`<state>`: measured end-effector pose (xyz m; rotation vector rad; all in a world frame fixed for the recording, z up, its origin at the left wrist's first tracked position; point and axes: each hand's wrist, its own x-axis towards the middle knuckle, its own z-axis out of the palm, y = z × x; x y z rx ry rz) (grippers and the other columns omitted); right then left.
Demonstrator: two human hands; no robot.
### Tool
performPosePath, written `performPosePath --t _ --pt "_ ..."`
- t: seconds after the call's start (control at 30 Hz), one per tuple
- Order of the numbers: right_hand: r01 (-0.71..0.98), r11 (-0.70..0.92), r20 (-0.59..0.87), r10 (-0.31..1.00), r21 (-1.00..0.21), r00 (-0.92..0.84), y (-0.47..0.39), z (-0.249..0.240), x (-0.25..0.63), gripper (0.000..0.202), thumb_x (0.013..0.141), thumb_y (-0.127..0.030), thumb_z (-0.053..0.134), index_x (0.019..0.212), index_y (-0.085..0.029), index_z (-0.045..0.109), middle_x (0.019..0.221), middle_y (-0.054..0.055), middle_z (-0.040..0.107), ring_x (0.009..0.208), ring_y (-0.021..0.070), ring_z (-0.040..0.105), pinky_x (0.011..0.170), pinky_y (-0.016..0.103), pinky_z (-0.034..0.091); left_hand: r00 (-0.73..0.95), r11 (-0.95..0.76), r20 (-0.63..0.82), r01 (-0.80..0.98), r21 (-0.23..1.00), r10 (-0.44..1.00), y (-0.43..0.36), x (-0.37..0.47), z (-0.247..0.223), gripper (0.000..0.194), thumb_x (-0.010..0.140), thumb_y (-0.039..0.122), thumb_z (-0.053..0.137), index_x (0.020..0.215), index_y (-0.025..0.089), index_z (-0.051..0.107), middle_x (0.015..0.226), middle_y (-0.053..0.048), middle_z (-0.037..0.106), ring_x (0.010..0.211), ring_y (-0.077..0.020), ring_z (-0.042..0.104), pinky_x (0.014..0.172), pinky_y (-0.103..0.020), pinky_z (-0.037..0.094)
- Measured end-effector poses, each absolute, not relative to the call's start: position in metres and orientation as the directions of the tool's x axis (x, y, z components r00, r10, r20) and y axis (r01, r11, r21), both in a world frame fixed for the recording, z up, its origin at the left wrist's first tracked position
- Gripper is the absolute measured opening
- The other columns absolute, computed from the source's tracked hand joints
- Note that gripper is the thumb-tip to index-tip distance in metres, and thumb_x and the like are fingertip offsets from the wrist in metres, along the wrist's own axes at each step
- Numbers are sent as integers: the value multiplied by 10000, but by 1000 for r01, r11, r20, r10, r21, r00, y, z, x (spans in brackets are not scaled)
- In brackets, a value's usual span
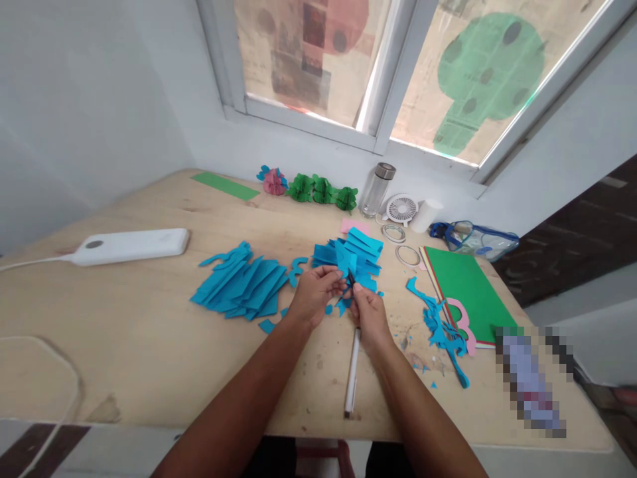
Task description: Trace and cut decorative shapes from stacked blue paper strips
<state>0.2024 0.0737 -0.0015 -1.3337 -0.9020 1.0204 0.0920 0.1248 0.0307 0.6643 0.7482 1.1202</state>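
Note:
In the head view, my left hand (318,292) is closed, pinching a piece of blue paper (346,259) above the table. Close against it, my right hand (371,312) is wrapped round dark scissors (351,279), whose tips meet the paper; most of the tool is hidden by my fingers. Behind both hands lies a stack of folded blue paper (368,244). Another spread of folded blue paper (243,285) is to the left. A white pen (353,372) rests just below my right hand.
Blue paper scraps (440,325) lie at right beside green sheets (468,285) and a pink cutout (462,318). Tape rolls (408,255), a glass bottle (377,192), a small fan (401,208) and green paper decorations (321,190) line the back. A white power strip (132,245) sits left.

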Motion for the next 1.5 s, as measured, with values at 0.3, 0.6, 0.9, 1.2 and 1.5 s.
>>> performPosePath --t 0.3,0.6,0.9,1.2,1.5 --pt "-6 -21 -22 948 -1000 318 75 -5 205 546 744 -688 580 612 -159 606 415 -81 349 394 72 239 409 244 141 254 341 -233 -583 737 939 124 90 34 271 516 213 803 663 157 582 569 1 650 529 -118 599 570 -252 473" --pt "36 -32 -20 954 -999 298 75 -11 210 526 771 -671 564 658 -160 619 445 -82 319 414 77 224 414 245 147 276 361 -242 -565 742 930 126 89 33 268 519 207 794 655 167 566 565 14 643 521 -119 599 564 -250 462" --pt "112 -15 19 955 -994 297 72 -7 210 480 805 -626 550 696 -164 619 490 -68 331 459 91 256 439 250 157 294 357 -234 -493 794 927 132 84 31 271 496 233 797 613 167 561 558 9 625 539 -127 595 560 -254 460" --pt "114 -21 12 959 -993 283 73 -6 210 493 795 -634 554 651 -168 619 462 -70 319 460 97 259 452 249 171 247 315 -226 -425 848 942 135 83 31 244 484 265 780 590 155 591 511 -3 608 495 -122 558 511 -250 434" --pt "146 -14 28 960 -989 277 72 -1 209 481 797 -614 558 612 -173 618 473 -63 320 466 100 257 455 253 173 259 279 -189 -378 883 947 138 81 30 203 502 270 756 568 153 604 491 -7 596 445 -109 512 453 -237 373"
